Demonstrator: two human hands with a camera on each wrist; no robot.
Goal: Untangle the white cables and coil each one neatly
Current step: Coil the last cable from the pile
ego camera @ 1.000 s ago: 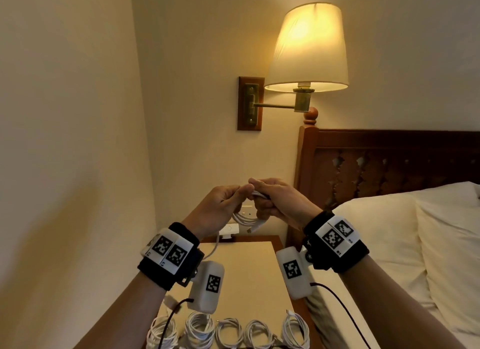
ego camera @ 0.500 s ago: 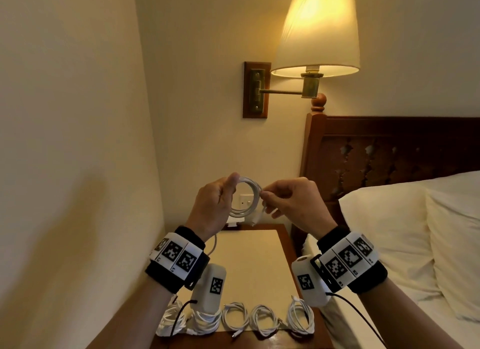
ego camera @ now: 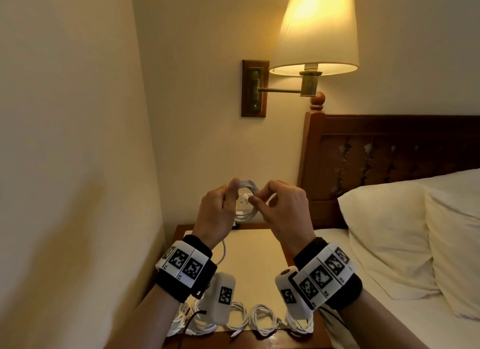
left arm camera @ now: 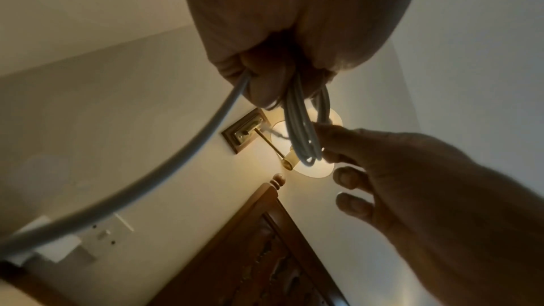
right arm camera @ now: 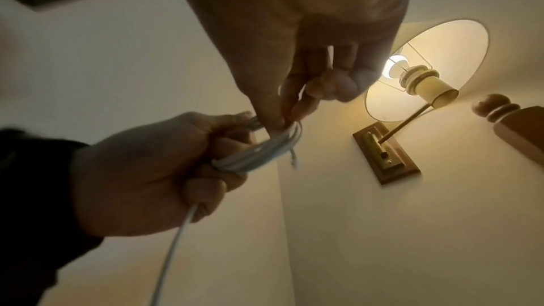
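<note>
Head view: your left hand and right hand meet in the air above the far end of the bedside table, both working one white cable coil held upright between them. Your left hand's fingers are curled round the coil's left side, thumb on top; your right hand pinches the coil's right edge between thumb and forefinger, its other fingers loosely bent. Left wrist view shows the bundled loops leaving your closed left fist and meeting your right fingertips, while one loose strand of the same cable sweeps away from the fist toward the wall socket. Right wrist view shows your right hand pinching the coil just where it leaves your left hand, a short plug end dangling below the loops. Along the table's near edge lie finished coiled cables in a row, partly hidden behind your wrists. A lit wall lamp hangs above, with a wooden headboard and a pillow on the bed to your right.
</note>
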